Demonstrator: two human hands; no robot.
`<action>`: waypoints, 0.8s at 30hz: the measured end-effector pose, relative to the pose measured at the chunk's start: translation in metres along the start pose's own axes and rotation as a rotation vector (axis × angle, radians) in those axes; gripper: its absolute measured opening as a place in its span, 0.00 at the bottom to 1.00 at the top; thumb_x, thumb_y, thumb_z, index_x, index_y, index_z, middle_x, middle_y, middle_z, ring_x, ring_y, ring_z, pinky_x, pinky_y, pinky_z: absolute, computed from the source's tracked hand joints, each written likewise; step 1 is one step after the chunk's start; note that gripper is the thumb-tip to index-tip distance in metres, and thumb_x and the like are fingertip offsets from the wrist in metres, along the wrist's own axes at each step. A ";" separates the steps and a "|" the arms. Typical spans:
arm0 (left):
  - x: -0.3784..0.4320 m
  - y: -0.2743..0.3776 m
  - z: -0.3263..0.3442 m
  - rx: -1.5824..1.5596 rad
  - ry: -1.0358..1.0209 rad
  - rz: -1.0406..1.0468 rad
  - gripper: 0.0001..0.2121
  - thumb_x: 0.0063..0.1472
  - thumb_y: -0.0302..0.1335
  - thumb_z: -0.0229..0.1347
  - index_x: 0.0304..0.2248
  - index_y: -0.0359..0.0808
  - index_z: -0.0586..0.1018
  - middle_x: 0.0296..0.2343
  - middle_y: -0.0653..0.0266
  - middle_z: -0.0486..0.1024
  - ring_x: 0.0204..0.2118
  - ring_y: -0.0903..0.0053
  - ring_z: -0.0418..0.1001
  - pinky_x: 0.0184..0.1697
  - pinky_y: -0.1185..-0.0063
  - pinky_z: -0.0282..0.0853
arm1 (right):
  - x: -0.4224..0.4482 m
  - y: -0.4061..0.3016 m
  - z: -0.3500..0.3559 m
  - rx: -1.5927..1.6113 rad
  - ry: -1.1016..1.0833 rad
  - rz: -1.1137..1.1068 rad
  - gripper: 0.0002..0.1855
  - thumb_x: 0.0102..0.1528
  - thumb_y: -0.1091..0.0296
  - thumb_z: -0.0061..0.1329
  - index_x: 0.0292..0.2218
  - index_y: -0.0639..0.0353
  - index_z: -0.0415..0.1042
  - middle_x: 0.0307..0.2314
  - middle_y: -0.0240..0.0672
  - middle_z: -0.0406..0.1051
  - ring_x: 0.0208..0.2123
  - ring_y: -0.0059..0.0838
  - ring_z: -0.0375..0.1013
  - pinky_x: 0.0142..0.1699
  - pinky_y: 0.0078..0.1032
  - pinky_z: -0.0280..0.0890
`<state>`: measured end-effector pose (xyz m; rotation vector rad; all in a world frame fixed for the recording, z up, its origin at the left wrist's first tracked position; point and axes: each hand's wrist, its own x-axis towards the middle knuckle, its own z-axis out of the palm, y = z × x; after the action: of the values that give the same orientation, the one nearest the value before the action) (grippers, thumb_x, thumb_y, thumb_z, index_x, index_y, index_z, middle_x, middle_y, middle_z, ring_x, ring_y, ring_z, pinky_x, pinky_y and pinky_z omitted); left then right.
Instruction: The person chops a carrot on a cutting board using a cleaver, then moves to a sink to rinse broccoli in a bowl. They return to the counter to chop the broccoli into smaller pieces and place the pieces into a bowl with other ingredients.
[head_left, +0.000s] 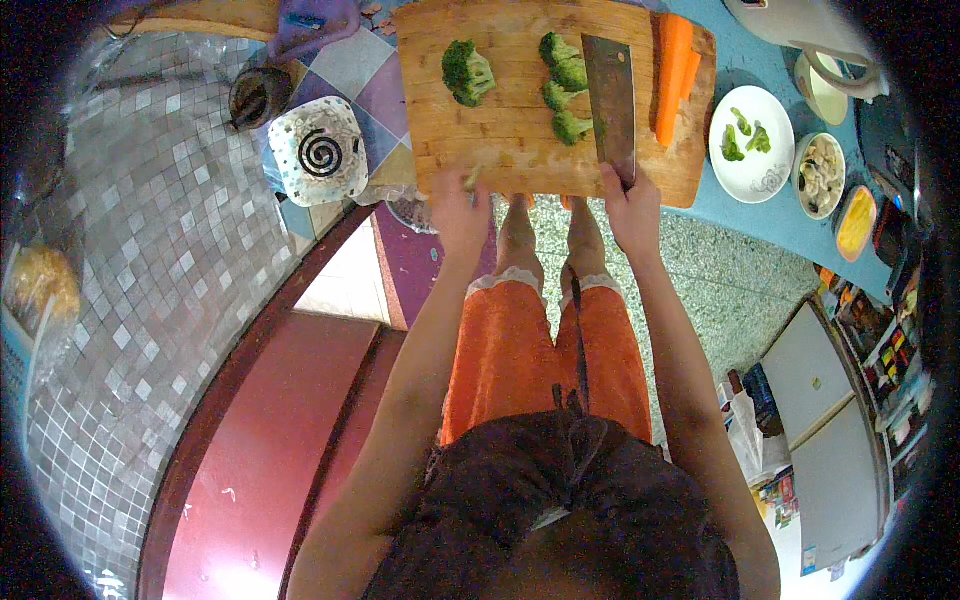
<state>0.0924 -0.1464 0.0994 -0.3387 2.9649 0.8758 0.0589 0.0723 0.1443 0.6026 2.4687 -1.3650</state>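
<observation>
A cleaver (615, 97) lies flat along a wooden cutting board (517, 142), its handle gripped by my right hand (634, 210) at the board's near edge. Several broccoli florets (566, 67) are lined up along the blade's left side. A larger broccoli piece (469, 73) rests by itself on the left half of the board. My left hand (461, 214) is blurred at the near left edge, with a small pale-green piece (472, 178) at its fingertips. Peeled carrot pieces (673, 75) lie right of the cleaver.
Right of the board stand a white plate (772, 161) with green pieces, a bowl of pale chopped food (821, 176) and a yellow-filled container (856, 225). A box with a black mosquito coil (321, 153) sits left. Below the board's left corner is a partly hidden bowl (409, 214).
</observation>
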 end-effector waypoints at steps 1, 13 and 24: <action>-0.013 -0.011 -0.007 0.005 0.072 -0.068 0.13 0.47 0.24 0.55 0.34 0.34 0.68 0.30 0.54 0.67 0.38 0.59 0.65 0.37 0.68 0.63 | -0.001 -0.001 -0.002 0.024 -0.012 0.013 0.14 0.52 0.64 0.46 0.31 0.70 0.68 0.16 0.39 0.67 0.19 0.24 0.65 0.26 0.25 0.60; -0.012 0.012 -0.006 -0.022 0.029 -0.201 0.17 0.49 0.25 0.54 0.39 0.32 0.66 0.38 0.51 0.63 0.40 0.58 0.63 0.45 0.65 0.58 | -0.002 0.034 -0.026 -0.085 -0.049 -0.001 0.14 0.52 0.65 0.45 0.35 0.68 0.68 0.21 0.39 0.70 0.21 0.23 0.66 0.27 0.24 0.61; 0.034 0.093 0.055 -0.432 -0.045 -0.153 0.14 0.50 0.26 0.56 0.35 0.31 0.69 0.30 0.54 0.67 0.34 0.62 0.67 0.37 0.71 0.63 | -0.010 0.030 -0.050 -0.250 -0.147 -0.123 0.11 0.51 0.67 0.43 0.37 0.58 0.69 0.24 0.47 0.70 0.26 0.50 0.69 0.30 0.40 0.64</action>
<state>0.0372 -0.0473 0.1000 -0.5387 2.6408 1.4744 0.0808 0.1272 0.1524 0.2885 2.5353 -1.0731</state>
